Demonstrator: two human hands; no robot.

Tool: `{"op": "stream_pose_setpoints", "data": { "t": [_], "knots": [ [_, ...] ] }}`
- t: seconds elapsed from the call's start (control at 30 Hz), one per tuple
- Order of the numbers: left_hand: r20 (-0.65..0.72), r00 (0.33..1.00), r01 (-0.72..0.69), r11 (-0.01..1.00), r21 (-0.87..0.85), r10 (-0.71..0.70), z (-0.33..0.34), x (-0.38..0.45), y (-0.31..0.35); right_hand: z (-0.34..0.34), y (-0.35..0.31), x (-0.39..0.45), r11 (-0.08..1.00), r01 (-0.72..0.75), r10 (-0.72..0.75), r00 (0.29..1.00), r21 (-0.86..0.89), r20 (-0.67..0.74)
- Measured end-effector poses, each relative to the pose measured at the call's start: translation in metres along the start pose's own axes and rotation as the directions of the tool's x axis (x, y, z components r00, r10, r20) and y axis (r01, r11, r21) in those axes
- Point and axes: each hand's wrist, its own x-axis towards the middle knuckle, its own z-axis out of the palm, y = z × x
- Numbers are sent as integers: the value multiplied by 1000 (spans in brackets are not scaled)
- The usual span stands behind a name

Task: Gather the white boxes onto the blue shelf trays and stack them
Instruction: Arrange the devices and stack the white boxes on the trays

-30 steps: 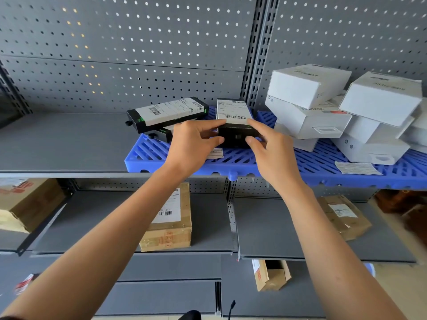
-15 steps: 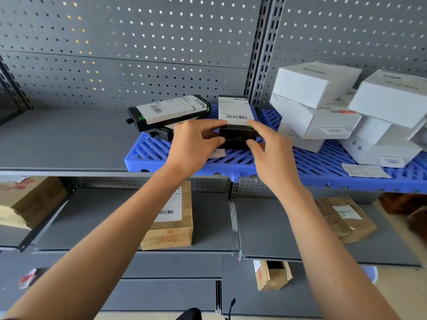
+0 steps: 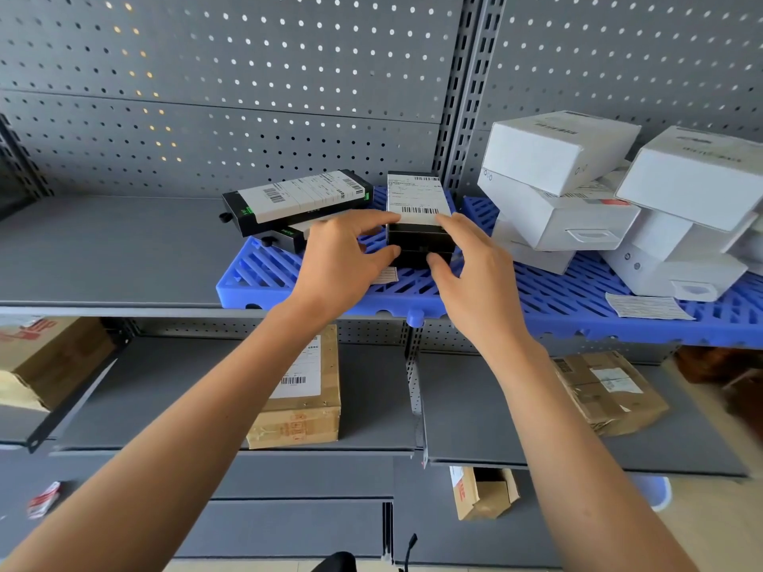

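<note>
black stack of two boxes [image 3: 419,237] pinched between left hand [image 3: 344,262] and right hand [image 3: 479,278].

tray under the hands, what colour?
Blue, slatted tray; head view shows it best.
</note>
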Motion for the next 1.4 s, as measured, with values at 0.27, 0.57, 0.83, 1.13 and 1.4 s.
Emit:
{"op": "stream_pose_setpoints", "data": {
  "t": [0.27, 0.57, 0.83, 1.13, 1.4],
  "knots": [
    [-20, 987, -157, 980, 120, 161, 2, -1, -2, -1, 3, 0, 998, -13, 16, 999, -68, 50],
    [-55, 983, -162, 963, 214, 177, -15, -8, 2, -12, -12, -1, 993, 79, -77, 997, -91, 30],
    [-97, 981, -147, 966, 212, 170, -56, -9, -18, 8, -58, 7, 974, 143, -145, 989, -174, -3],
    [-167, 968, -155, 969, 195, 188, -122, 14, -64, 67, -113, 24, 975, 131, -128, 991, -181, 28],
    [-23, 999, -24, 976, 216, 29, -159, 43, -102, 110, -137, 26, 979, 34, -27, 999, -202, 36]
  ]
}}
